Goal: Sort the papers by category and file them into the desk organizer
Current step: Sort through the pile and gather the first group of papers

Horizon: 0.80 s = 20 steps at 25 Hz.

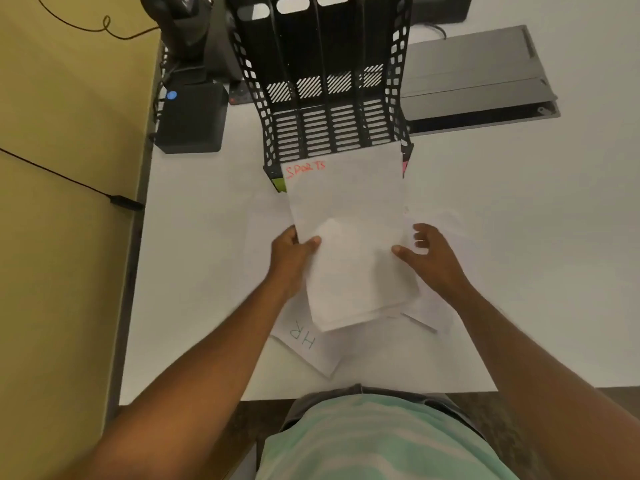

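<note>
A stack of white papers [349, 216] with SPORTS written in red on the top sheet is raised above the desk, its far edge in front of the black slotted desk organizer [329, 129]. My left hand [292, 252] grips the stack's left edge, thumb on top. My right hand [427, 252] is at the right edge with its thumb on the stack and its fingers spread. More white sheets lie flat underneath, one marked HR in green [304, 336] near the front edge.
A black box with a blue dot [190, 116] sits left of the organizer. A grey flat binder [478, 81] lies to the right behind it. Cables run over the yellow surface at left. The white desk [519, 271] ends just before my body.
</note>
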Available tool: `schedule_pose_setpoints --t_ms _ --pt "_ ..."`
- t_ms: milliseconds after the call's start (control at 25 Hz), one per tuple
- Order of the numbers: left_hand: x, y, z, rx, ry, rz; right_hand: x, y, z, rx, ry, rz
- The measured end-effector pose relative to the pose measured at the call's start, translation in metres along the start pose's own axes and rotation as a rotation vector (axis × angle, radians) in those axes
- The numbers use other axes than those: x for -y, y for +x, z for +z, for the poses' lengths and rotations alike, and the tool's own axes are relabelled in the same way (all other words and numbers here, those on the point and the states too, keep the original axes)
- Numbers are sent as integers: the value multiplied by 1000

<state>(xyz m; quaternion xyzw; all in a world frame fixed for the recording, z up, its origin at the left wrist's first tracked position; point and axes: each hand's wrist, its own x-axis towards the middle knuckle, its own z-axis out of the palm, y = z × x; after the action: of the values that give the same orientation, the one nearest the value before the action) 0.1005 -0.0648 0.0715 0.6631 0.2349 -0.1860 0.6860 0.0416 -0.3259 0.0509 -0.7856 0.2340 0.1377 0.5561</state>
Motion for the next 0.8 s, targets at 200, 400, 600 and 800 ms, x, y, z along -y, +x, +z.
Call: schedule_pose_setpoints --t_ms 200,400,600,800 --pt "40 -20 9 76 -19 -199 -26 -1 -21 96 181 152" --pt "66 -21 -6 29 84 -243 -51 -19 -23 78 245 196" --pt "66 -20 -15 -41 160 -195 -68 -23 -12 85 217 263" --pt "67 -23 -17 102 161 -130 -69 -27 2 128 127 263"
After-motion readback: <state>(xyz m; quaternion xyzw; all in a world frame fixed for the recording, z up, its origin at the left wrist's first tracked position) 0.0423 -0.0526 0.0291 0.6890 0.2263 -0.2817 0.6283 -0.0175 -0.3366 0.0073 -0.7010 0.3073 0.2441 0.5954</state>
